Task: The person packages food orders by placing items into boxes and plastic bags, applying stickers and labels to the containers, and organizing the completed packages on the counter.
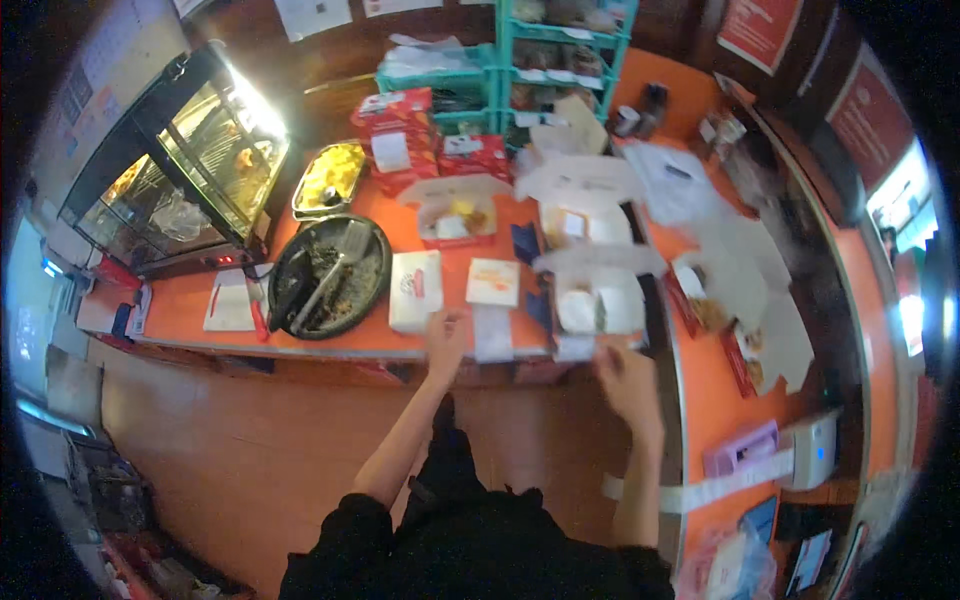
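Observation:
My left hand (pixel 447 341) is at the counter's front edge, its curled fingers beside the lower right corner of a closed white box (pixel 415 291). Whether they touch it I cannot tell. A smaller closed box (pixel 493 282) with orange print lies just beyond, above a paper slip (pixel 493 333). My right hand (pixel 628 382), blurred, hovers by the front of an open white takeaway box (pixel 616 306) holding a round white item (pixel 578 310). Its fingertips are hard to make out. Behind that stands another open takeaway box (pixel 611 225) with food inside.
A black round pan (pixel 375 259) with tongs and a foil tray of yellow food (pixel 328 178) sit left, near a lit glass warmer (pixel 225 150). Open red-and-white boxes (pixel 776 330) line the right counter. A printer (pixel 815 450) trails a paper strip (pixel 739 480).

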`<action>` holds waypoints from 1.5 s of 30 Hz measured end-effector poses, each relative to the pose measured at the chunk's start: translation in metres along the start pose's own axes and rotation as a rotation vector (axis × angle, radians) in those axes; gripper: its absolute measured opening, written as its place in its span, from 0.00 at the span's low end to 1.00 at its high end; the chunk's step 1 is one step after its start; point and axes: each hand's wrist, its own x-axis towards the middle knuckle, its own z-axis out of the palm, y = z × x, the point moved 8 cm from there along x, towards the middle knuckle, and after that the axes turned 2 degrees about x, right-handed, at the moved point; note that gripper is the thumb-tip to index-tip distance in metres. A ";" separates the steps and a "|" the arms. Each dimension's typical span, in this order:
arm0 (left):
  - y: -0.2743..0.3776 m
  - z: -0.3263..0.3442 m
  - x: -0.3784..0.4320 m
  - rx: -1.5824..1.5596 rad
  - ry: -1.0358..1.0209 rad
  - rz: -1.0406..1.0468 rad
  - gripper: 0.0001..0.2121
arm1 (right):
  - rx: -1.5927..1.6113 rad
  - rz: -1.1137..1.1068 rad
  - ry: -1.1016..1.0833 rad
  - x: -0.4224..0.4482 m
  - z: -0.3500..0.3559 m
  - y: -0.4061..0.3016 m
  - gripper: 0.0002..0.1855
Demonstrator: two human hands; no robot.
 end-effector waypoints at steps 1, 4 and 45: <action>-0.009 -0.019 0.022 -0.002 0.012 -0.001 0.07 | 0.157 -0.048 -0.187 0.037 0.054 -0.018 0.08; -0.020 -0.060 0.074 0.172 0.026 0.033 0.06 | 0.019 -0.515 -0.106 0.149 0.155 -0.088 0.13; -0.067 0.004 0.294 0.844 0.227 -0.007 0.25 | -0.572 0.100 0.298 0.321 0.268 0.025 0.38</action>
